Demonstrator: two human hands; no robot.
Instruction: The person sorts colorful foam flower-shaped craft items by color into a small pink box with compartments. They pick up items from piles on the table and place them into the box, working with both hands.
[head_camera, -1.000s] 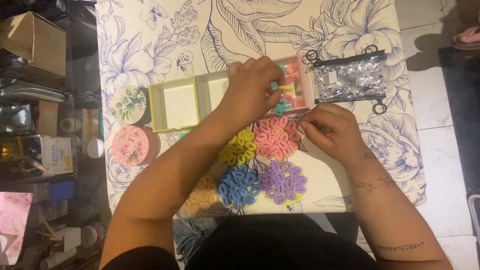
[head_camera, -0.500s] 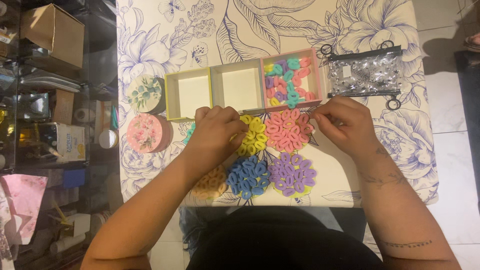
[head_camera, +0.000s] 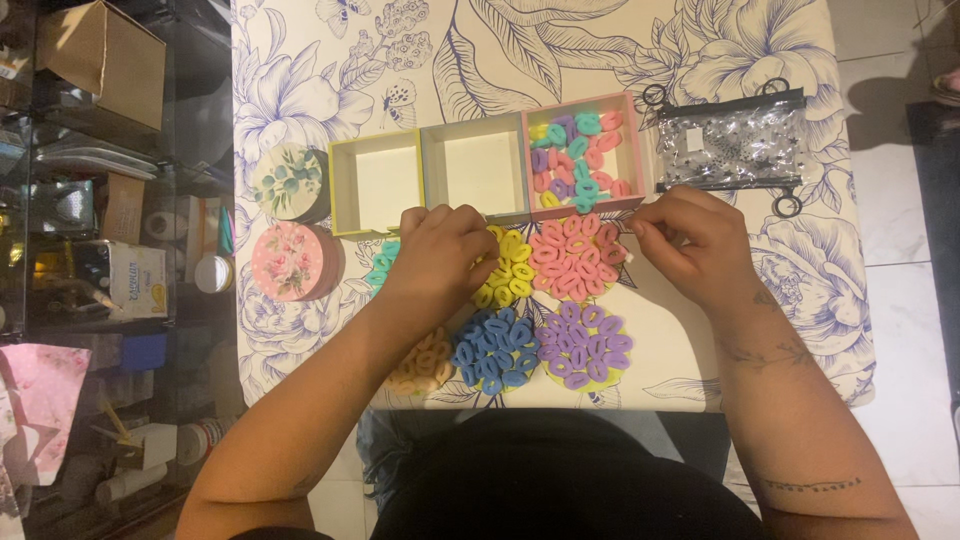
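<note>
My left hand (head_camera: 440, 258) lies knuckles up with its fingers curled, between a teal pile (head_camera: 378, 268) and a yellow pile (head_camera: 512, 268) of small hair ties; anything inside it is hidden. My right hand (head_camera: 692, 240) pinches a small pale piece at the right edge of the pink pile (head_camera: 572, 255). Blue (head_camera: 495, 350), purple (head_camera: 587, 345) and orange (head_camera: 425, 362) piles lie nearer me. Beyond the hands stand three joined boxes: an empty yellow one (head_camera: 375, 185), an empty middle one (head_camera: 475, 172) and a pink one (head_camera: 628, 150) holding mixed-colour ties.
A clear zip pouch (head_camera: 730, 145) lies at the right of the boxes. Two round floral tins, green (head_camera: 290, 182) and pink (head_camera: 295, 262), sit at the left. The floral cloth (head_camera: 330, 80) covers the table; shelves with boxes (head_camera: 100, 60) stand on the left.
My left hand has drawn back from the pink box to the yellow and teal piles. My right hand has stayed beside the pink pile, still pinching.
</note>
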